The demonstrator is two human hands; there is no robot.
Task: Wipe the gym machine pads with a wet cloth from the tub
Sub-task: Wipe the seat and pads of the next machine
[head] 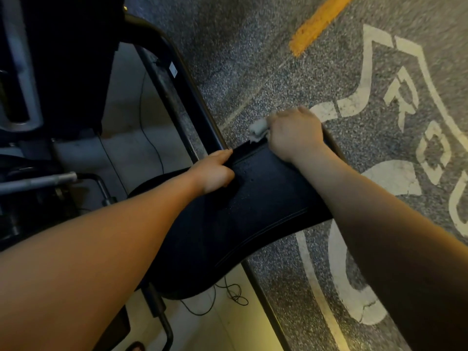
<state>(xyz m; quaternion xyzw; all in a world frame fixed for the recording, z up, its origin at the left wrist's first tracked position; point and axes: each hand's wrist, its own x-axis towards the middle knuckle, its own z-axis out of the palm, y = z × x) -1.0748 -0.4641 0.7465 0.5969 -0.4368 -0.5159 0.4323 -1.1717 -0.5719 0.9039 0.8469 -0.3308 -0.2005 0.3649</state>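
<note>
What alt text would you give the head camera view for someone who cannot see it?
A person's right hand holds a pale cloth at the far end of a black gym machine pad, while the left hand grips the pad's side edge. Below is a speckled floor with white painted lettering and an orange stripe.

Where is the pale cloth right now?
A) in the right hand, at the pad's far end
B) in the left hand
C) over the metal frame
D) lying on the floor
A: the right hand grips the cloth at the far end of the black pad, while the left hand holds its side.
</note>
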